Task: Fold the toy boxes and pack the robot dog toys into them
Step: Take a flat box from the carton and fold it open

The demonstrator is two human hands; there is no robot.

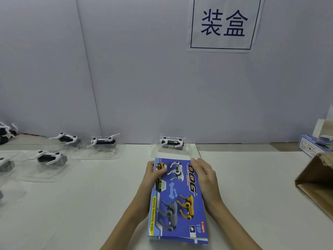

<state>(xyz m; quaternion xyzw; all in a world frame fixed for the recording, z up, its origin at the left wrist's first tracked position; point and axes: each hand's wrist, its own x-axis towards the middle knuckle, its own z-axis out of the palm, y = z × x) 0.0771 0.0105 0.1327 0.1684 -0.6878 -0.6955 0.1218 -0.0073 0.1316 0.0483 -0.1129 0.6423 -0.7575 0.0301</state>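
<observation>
Now folding step: flat blue toy box [177, 199] lies on table [90, 195], left hand [153, 173] and right hand [204, 175] gripping far edges. Next: pop box open; bagged robot dog [172, 142] waits just beyond.

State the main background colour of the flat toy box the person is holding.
Blue, seen in the head view: the toy box has a blue printed face.
</observation>
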